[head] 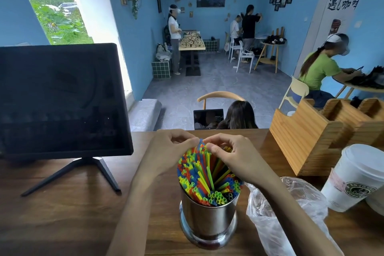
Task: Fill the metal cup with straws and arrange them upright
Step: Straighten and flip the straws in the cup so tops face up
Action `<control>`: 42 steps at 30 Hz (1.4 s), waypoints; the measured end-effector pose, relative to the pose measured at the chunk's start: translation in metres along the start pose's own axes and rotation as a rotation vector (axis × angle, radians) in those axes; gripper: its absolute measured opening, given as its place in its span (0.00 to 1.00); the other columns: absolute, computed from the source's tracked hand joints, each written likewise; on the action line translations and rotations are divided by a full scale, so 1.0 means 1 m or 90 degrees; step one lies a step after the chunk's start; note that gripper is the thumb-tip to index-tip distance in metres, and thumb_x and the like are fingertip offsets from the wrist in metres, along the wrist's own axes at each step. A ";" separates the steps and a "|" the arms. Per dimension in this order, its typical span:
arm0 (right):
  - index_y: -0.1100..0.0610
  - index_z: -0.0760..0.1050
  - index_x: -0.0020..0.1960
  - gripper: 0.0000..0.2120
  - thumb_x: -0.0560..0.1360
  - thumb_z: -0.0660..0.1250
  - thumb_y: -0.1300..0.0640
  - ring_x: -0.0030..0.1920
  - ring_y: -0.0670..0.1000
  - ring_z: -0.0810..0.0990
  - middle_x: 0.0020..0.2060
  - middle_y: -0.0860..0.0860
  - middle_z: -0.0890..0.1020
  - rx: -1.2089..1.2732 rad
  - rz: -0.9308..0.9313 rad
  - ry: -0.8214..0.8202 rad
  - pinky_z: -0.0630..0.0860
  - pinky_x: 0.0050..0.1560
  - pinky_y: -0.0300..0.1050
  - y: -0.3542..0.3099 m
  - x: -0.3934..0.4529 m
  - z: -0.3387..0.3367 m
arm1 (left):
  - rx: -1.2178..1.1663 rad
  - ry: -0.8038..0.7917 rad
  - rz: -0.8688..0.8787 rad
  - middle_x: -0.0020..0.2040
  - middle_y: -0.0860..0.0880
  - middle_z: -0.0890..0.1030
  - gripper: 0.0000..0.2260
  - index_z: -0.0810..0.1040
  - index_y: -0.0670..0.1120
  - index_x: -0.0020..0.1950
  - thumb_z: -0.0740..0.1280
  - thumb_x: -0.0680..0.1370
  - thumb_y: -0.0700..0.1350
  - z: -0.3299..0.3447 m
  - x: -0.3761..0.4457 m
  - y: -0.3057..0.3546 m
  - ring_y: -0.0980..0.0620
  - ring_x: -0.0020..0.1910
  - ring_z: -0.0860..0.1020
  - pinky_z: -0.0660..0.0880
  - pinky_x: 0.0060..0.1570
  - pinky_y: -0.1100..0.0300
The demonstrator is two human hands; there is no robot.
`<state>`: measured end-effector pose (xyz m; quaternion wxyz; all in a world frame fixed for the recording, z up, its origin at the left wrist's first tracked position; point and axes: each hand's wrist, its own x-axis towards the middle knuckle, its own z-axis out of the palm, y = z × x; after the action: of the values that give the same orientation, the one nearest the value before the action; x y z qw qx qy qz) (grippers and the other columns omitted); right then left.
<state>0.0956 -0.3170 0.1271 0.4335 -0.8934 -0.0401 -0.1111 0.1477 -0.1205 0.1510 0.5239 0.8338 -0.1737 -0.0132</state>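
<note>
The metal cup [208,219] stood on the wooden counter [72,214], crammed with coloured straws [204,176] leaning away from me. Above the cup, the left hand [166,151] and right hand [232,158] both pinched straw tips. A crumpled plastic bag [280,214] lay right of the cup.

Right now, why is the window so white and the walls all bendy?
Head view: daylight overexposes the window; the wide-angle lens bows the walls and the monitor; the metal cup shows glare streaks; the straws and both hands look sharp.
</note>
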 end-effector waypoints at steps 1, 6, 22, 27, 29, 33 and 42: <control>0.42 0.83 0.55 0.08 0.79 0.67 0.44 0.52 0.40 0.82 0.48 0.38 0.85 -0.002 0.000 0.001 0.82 0.55 0.47 -0.001 0.000 0.000 | -0.009 0.003 0.013 0.39 0.62 0.85 0.03 0.86 0.56 0.42 0.75 0.76 0.50 0.000 -0.001 0.001 0.64 0.42 0.82 0.75 0.39 0.72; 0.38 0.80 0.57 0.09 0.78 0.69 0.43 0.57 0.35 0.78 0.54 0.35 0.82 0.009 -0.063 0.007 0.78 0.60 0.41 -0.006 -0.001 -0.002 | -0.074 0.063 0.101 0.43 0.62 0.85 0.06 0.85 0.58 0.41 0.76 0.75 0.46 0.000 -0.005 0.012 0.63 0.44 0.81 0.76 0.43 0.70; 0.54 0.79 0.53 0.11 0.79 0.64 0.48 0.52 0.46 0.83 0.46 0.48 0.85 0.173 -0.125 0.024 0.78 0.57 0.42 -0.019 -0.003 -0.022 | -0.376 0.176 0.334 0.37 0.49 0.84 0.07 0.83 0.47 0.50 0.69 0.78 0.48 -0.022 -0.032 0.055 0.51 0.37 0.81 0.76 0.36 0.62; 0.55 0.82 0.48 0.07 0.73 0.72 0.54 0.38 0.46 0.82 0.38 0.52 0.86 0.278 -0.086 0.075 0.76 0.38 0.36 -0.014 -0.002 -0.049 | -0.246 0.167 0.206 0.36 0.50 0.86 0.03 0.86 0.45 0.46 0.75 0.74 0.43 -0.039 -0.034 0.036 0.58 0.35 0.82 0.74 0.33 0.71; 0.59 0.82 0.46 0.08 0.69 0.75 0.57 0.32 0.48 0.82 0.36 0.55 0.86 0.345 -0.059 0.105 0.72 0.30 0.37 -0.014 -0.001 -0.059 | -0.150 0.135 0.148 0.36 0.51 0.86 0.02 0.87 0.48 0.42 0.76 0.73 0.41 -0.047 -0.033 0.025 0.58 0.35 0.83 0.76 0.36 0.68; 0.57 0.83 0.42 0.11 0.61 0.78 0.55 0.35 0.53 0.86 0.35 0.57 0.85 0.507 -0.025 0.165 0.73 0.29 0.37 -0.015 0.002 -0.067 | -0.014 -0.033 0.114 0.39 0.54 0.87 0.05 0.88 0.54 0.42 0.79 0.71 0.43 -0.044 -0.034 0.018 0.58 0.40 0.84 0.79 0.43 0.66; 0.43 0.68 0.69 0.27 0.76 0.71 0.62 0.41 0.62 0.83 0.44 0.63 0.81 0.348 -0.175 0.241 0.80 0.40 0.52 -0.028 0.001 -0.053 | 0.033 0.025 0.131 0.36 0.59 0.81 0.02 0.86 0.54 0.45 0.75 0.76 0.47 -0.013 -0.019 0.013 0.63 0.36 0.75 0.70 0.36 0.72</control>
<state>0.0836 -0.3419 0.1806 0.6373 -0.6942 -0.1069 -0.3172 0.1291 -0.1090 0.1657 0.5039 0.8250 -0.2484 0.0614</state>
